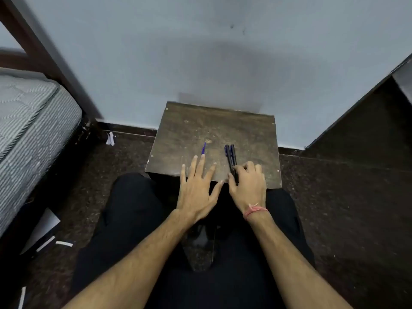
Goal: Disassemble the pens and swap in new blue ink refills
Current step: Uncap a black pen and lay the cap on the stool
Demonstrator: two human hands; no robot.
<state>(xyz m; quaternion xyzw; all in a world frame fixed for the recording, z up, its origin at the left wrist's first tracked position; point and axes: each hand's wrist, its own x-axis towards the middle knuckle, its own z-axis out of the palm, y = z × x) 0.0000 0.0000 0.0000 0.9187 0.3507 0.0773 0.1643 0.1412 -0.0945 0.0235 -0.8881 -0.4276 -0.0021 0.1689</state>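
Left hand [196,186] flat, fingers spread, fingertips touching blue refill [203,149] on wooden surface [189,130]. Right hand [247,182] grip curled, pinching near ends of two dark pens [230,157] lying side by side. Risks judged: both pens lifted together, one slipping off near edge; refill nudged, rolling away under spread fingers.

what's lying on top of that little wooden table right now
On the wooden table lie a blue refill and two dark pens side by side. The left hand covers the refill's near end; the right hand hides the pens' near ends.
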